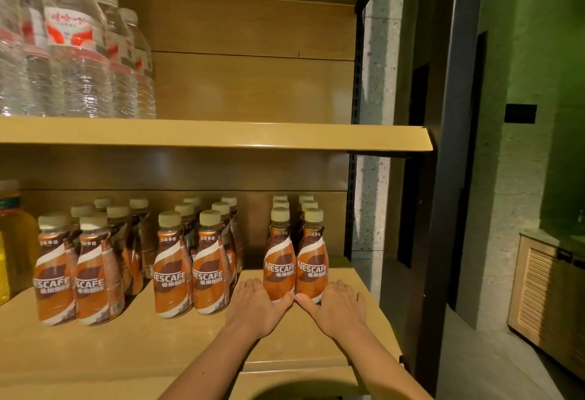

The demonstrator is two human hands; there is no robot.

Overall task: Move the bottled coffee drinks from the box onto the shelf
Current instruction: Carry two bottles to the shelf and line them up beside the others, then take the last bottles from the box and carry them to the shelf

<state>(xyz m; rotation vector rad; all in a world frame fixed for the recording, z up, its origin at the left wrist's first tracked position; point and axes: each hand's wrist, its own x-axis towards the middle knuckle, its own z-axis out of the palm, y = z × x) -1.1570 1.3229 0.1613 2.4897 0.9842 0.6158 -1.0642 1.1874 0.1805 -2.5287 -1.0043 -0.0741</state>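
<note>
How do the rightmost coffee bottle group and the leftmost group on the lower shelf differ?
The rightmost group stands in two neat rows, both hands cupping its front pair; the leftmost group is looser and untouched. The rightmost sits near the shelf's right end, the leftmost beside a yellow bottle. Both share Nescafe labels and beige caps.

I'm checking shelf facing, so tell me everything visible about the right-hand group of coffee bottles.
The right-hand group of coffee bottles stands upright on the lower shelf in two rows running backward. They look plastic, with brown-orange Nescafe labels and cream caps. The left hand and right hand press against the front pair's bases.
</note>
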